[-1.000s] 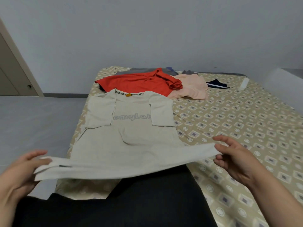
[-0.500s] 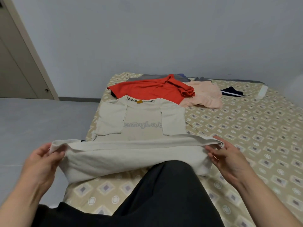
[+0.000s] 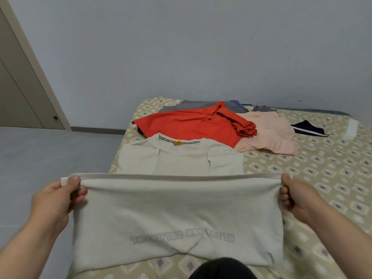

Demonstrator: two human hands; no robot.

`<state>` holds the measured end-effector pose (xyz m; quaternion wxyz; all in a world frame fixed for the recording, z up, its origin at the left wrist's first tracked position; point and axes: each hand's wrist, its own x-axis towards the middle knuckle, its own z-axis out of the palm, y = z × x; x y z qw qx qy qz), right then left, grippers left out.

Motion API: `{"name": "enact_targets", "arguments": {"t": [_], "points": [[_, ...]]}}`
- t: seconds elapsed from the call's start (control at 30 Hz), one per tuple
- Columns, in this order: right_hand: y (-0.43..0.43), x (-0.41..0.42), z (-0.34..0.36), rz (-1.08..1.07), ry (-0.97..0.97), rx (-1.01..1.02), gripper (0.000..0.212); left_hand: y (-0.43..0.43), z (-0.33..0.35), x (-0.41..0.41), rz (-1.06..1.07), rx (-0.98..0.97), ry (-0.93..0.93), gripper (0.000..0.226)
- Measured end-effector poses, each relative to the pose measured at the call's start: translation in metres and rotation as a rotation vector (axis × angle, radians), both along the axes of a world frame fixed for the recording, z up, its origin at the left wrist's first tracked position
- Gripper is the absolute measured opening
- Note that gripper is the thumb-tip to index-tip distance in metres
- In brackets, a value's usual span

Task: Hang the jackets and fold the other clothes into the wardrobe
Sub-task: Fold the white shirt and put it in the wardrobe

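Note:
A beige T-shirt lies on the patterned bed, sleeves folded in over the chest. Its bottom hem is lifted and stretched taut above the shirt's middle, back side up with grey lettering showing. My left hand pinches the hem's left corner and my right hand pinches the right corner. The collar with an orange tag points away from me.
Behind the beige shirt lie a red garment, a peach garment, grey clothes and a dark navy piece with a white stripe. A door stands at the left wall. Grey floor lies left of the bed.
Both hands have carried the shirt's bottom hem up and forward over its lower half, so the chest lettering is now covered and the back print shows.

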<state>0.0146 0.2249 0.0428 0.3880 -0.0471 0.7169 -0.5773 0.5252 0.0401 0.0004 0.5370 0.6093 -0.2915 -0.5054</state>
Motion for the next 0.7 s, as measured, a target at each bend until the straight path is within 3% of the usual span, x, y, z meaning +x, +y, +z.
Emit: {"name": "enact_targets", "arguments": {"t": [0.23,0.47,0.7], "points": [[-0.1,-0.015,-0.031,-0.028,-0.118,0.051,0.026,-0.091,-0.026,-0.064,0.036,0.038,0.137,0.012],[-0.187,-0.043,-0.052,-0.04,-0.01,0.015,0.033,-0.189,-0.044,-0.095,0.08,0.03,0.063,0.014],[-0.254,-0.069,-0.055,0.096,0.1,0.1,0.015,-0.274,-0.041,-0.13,0.02,-0.074,-0.068,0.013]]}}
